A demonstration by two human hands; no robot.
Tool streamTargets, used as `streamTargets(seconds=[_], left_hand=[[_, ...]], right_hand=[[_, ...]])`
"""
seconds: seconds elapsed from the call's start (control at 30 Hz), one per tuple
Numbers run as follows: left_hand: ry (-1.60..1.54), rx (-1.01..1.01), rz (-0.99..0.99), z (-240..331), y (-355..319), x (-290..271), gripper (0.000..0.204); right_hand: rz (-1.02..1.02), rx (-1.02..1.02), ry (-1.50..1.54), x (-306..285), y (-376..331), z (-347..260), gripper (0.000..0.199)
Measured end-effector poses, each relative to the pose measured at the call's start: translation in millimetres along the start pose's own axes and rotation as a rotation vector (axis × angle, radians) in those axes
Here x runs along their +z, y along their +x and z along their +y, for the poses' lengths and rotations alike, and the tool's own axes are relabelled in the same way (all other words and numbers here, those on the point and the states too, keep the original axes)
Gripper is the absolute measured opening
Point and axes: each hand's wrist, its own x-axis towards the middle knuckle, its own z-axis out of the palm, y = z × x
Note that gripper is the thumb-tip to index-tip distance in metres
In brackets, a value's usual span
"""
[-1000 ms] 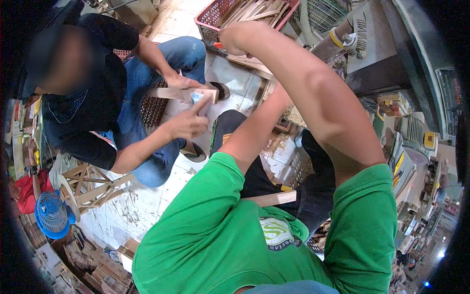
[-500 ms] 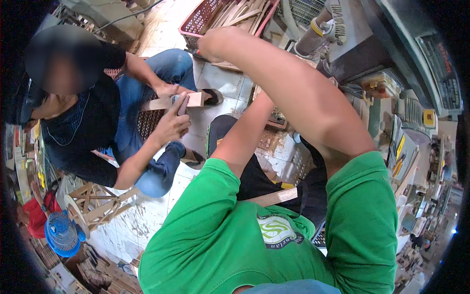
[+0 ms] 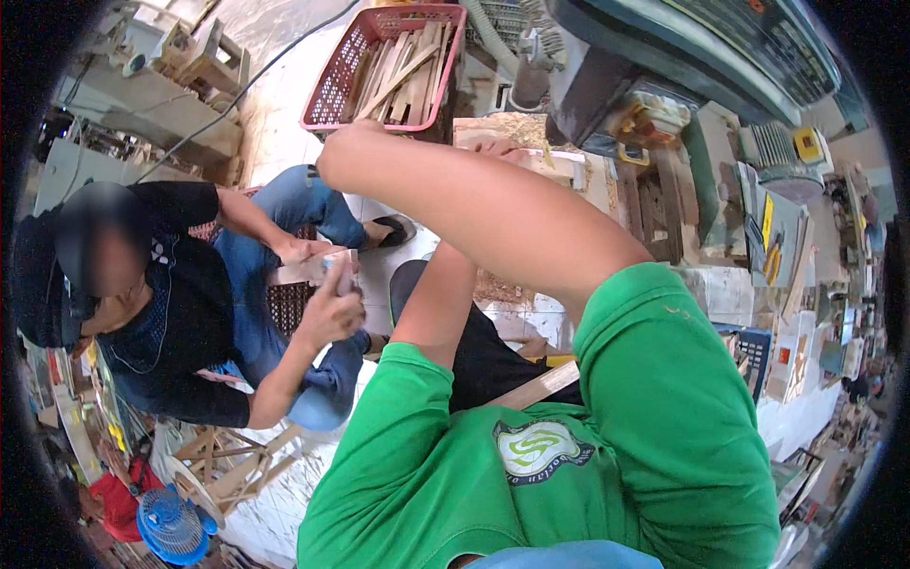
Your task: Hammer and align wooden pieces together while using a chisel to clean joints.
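My right forearm crosses in front of my left arm. My right hand is raised, wrist bent, near the front rim of a reddish plastic basket. Its back is rounded like a fist; the fingers and anything in them are mostly hidden. Beyond my right forearm, only the fingers of my left hand show, curled at a pale wooden piece on a dusty work surface. A light wooden strip lies across my lap.
At the left a seated co-worker rubs a small block over a wooden piece. Wood strips fill the basket. A dark machine stands at the far right. A cable crosses the far left; a blue fan stands near left.
The view has turned, bringing more of the basket into sight. My left fingers, hidden before, now show past my right forearm. The co-worker's hands still work on the wooden piece.
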Motion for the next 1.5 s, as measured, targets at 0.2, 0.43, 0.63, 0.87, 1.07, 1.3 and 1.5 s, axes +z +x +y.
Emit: streamTargets(seconds=[0.2,0.43,0.63,0.87,1.07,1.3,1.5], left_hand=[[0.017,-0.055,0.042,8.8,6.0,12.6,0.039],[0.079,-0.041,0.104,3.4,-0.8,12.1,0.039],[0.113,-0.042,0.096,-3.6,2.1,16.0,0.040],[0.138,-0.038,0.087,2.1,4.3,14.3,0.040],[0.129,-0.029,0.105,3.5,2.4,12.7,0.035],[0.173,-0.057,0.120,4.3,-0.1,15.1,0.027],[0.182,-0.084,0.113,8.2,0.6,11.5,0.026]], right_hand=[[0.386,0.114,0.341,75.3,-181.9,12.2,0.032],[0.482,0.552,0.708,251.5,-432.7,-26.0,0.029],[0.230,0.890,0.861,364.4,-530.2,-120.5,0.038],[0.057,0.671,0.817,255.9,-501.9,15.9,0.052],[1.219,0.193,0.735,83.1,-415.6,269.0,0.047],[1.261,-0.288,1.371,57.1,-354.9,271.6,0.031],[1.277,-0.632,1.553,114.7,-390.8,215.3,0.023]])
